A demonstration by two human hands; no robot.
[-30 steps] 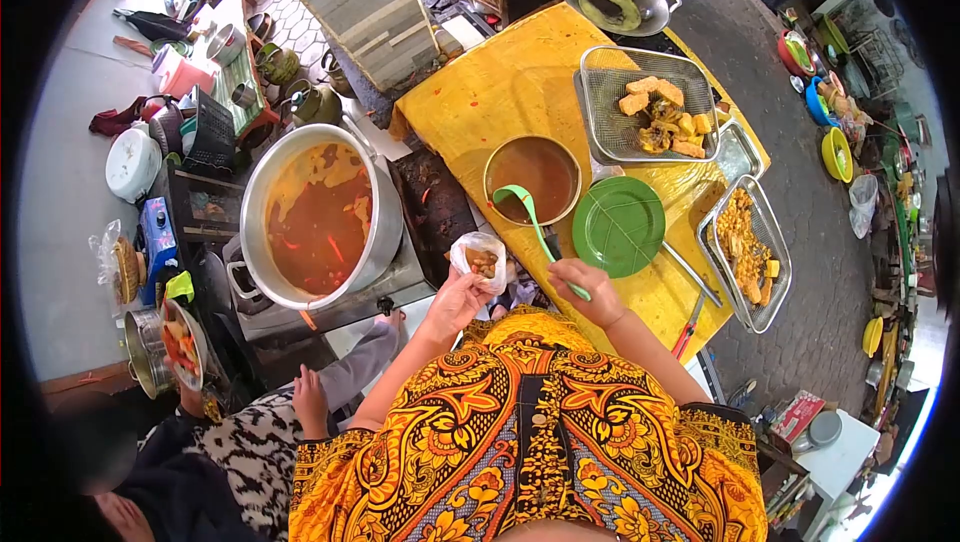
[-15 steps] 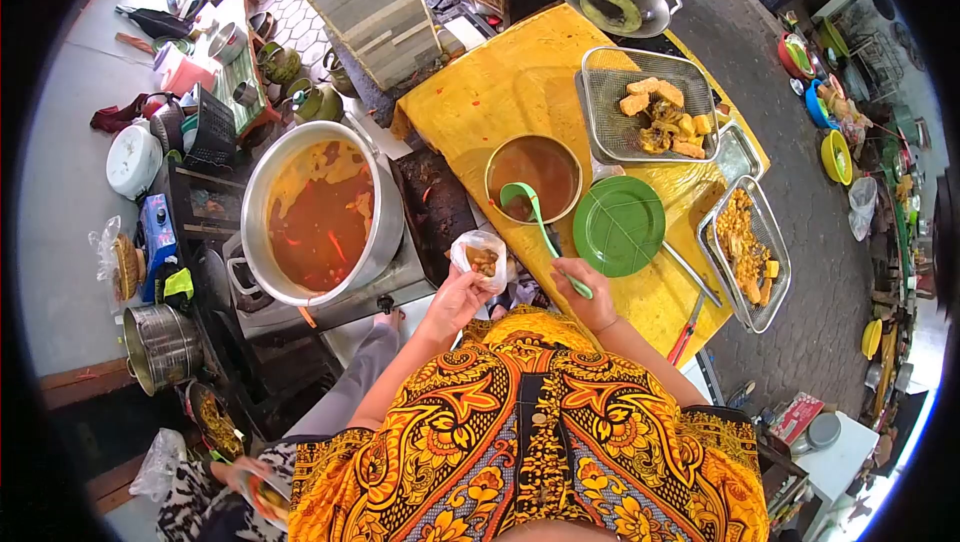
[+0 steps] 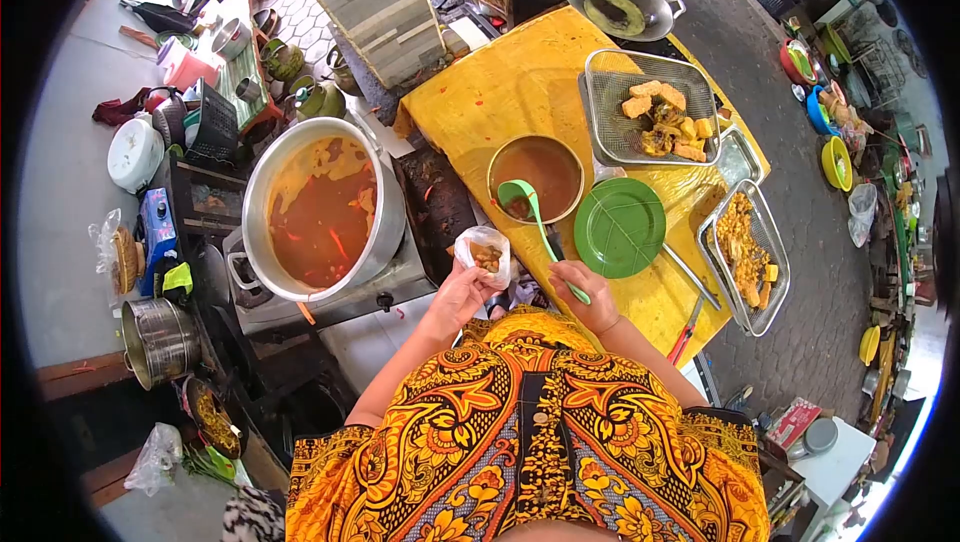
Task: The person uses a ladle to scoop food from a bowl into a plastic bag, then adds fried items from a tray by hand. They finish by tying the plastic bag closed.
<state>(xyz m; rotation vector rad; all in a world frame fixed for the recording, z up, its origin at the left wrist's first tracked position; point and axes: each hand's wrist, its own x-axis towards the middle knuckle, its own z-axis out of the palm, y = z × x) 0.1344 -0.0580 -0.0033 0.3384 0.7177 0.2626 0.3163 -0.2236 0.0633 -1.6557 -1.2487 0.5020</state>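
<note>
My left hand is closed on a small clear plastic bag, its mouth facing up and brown chunks of food inside. In my right hand is the handle of a light green ladle. The ladle's bowl is at the near left side of a round pot of brown sauce, with some dark sauce in it. Right beside that pot lies a green plate. To the left, a large aluminium pot of reddish-orange broth with red chillies stands on a stove.
A yellow-covered table carries a mesh basket of fried pieces and a second basket of yellow fried food. Red-handled tongs lie near its front edge. A wok stands beyond. Patterned cloth shows at lower left.
The other person at lower left has mostly moved out of view, along with a hand and the thing it held. Both my hands keep their holds and have barely moved.
</note>
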